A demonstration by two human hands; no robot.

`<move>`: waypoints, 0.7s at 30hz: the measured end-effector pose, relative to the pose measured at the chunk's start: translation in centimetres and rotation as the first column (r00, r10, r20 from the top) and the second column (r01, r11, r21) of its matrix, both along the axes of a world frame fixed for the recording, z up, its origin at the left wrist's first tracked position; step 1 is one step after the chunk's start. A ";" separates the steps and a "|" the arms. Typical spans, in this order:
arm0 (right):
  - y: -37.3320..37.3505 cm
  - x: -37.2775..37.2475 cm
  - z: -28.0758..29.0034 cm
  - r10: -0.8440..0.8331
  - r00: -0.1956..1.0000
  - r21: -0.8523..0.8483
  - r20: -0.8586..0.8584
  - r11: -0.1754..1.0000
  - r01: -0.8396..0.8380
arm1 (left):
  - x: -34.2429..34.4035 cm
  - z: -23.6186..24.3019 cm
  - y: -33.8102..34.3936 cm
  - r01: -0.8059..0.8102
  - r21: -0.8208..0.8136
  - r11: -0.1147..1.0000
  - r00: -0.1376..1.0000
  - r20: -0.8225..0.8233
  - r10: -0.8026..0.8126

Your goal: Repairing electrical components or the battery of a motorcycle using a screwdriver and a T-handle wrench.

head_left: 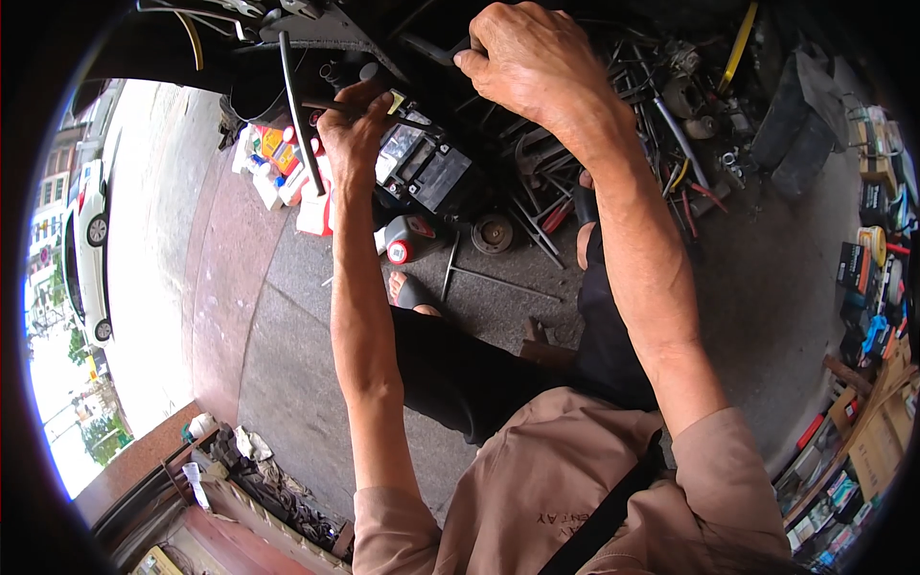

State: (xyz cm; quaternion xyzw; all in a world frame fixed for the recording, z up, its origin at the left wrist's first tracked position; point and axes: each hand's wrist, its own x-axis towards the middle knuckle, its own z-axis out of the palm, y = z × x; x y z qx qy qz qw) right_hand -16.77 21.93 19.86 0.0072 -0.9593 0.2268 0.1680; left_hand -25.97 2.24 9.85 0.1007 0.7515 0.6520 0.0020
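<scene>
My left hand is closed round the dark shaft of a T-handle wrench, whose long grey crossbar stands out left of the fist. The shaft runs on to the right past my fingers, over black batteries. Farther right and higher, my right hand is curled into a fist by a dark metal part. The back of the hand hides what its fingers grip, if anything. Both arms stretch forward, elbows nearly straight.
Below the batteries are a grey bottle with a red cap, a round metal part and another T-handle wrench on the floor. Many loose tools are heaped at right. Boxes line the far right; a white car stands outside.
</scene>
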 end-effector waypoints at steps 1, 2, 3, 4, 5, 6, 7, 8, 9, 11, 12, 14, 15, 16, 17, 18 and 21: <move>-0.1 0.0 0.0 0.003 1.000 0.002 0.019 1.000 -0.003 | 0.0 0.1 -0.2 0.070 0.076 0.995 0.997 0.030 -0.072; -0.2 0.0 -0.1 0.005 0.999 0.004 0.037 1.000 -0.006 | 0.0 0.2 -0.4 0.109 0.080 0.991 0.991 0.066 -0.114; -0.1 0.0 -0.2 0.005 0.999 0.005 0.038 1.000 -0.005 | -0.1 0.1 -0.3 0.110 0.081 0.991 0.991 0.066 -0.115; 0.0 0.0 -0.5 0.003 1.000 0.014 0.010 1.000 -0.003 | -0.2 0.0 0.0 0.090 0.075 0.993 0.996 -0.002 -0.090; 0.0 0.0 -0.7 0.001 1.000 0.022 -0.018 1.000 -0.001 | -0.3 -0.2 0.3 0.069 0.071 0.995 0.996 -0.069 -0.064; 0.0 0.1 -0.8 0.002 1.000 0.024 -0.019 1.000 -0.001 | -0.5 -0.5 0.2 -0.001 0.003 1.000 0.994 -0.111 0.002; -0.1 0.2 -0.9 0.007 0.999 0.021 -0.036 1.000 -0.007 | -0.6 -0.9 0.0 -0.002 0.004 1.000 0.994 -0.112 0.002; 0.0 0.2 -1.0 0.013 0.999 0.018 -0.052 1.000 -0.012 | -0.7 -1.2 -0.2 -0.029 -0.019 0.999 0.988 -0.152 0.026; 0.0 0.2 -0.9 0.011 0.999 0.020 -0.052 1.000 -0.010 | -0.7 -1.2 -0.1 -0.055 -0.041 0.998 0.980 -0.191 0.046; 0.2 0.2 -0.8 0.002 1.000 0.017 0.019 1.000 -0.002 | -0.4 -1.3 0.4 -0.097 0.041 0.994 0.975 -0.198 0.103; 0.3 0.3 -0.9 -0.001 1.000 0.017 0.020 1.000 0.000 | -0.3 -1.3 0.4 -0.130 -0.012 0.991 0.969 -0.213 0.124; 0.4 0.3 -1.0 -0.004 0.998 0.017 -0.055 1.000 0.005 | -0.3 -1.3 0.6 -0.159 -0.065 0.985 0.964 -0.228 0.141; 0.4 0.3 -0.7 -0.004 0.999 0.014 -0.054 1.000 0.005 | -0.4 -1.2 0.6 -0.181 -0.162 0.970 0.959 -0.246 0.138; 0.2 0.2 -0.1 -0.004 1.000 -0.002 0.031 1.000 0.004 | -0.5 -1.2 0.5 -0.203 -0.256 0.945 0.955 -0.263 0.133; 0.0 0.1 0.2 -0.002 0.993 -0.018 0.116 1.000 0.004 | -0.5 -1.2 0.5 -0.202 -0.257 0.945 0.956 -0.263 0.133; -0.2 0.0 0.1 -0.003 0.993 -0.017 0.117 1.000 0.005 | -0.5 -0.9 0.7 -0.209 -0.269 0.940 0.942 -0.315 0.119; -0.4 -0.1 -0.2 -0.065 0.983 0.081 0.174 0.995 0.052 | 0.1 -0.4 1.5 -0.230 -0.297 0.927 0.922 -0.371 0.110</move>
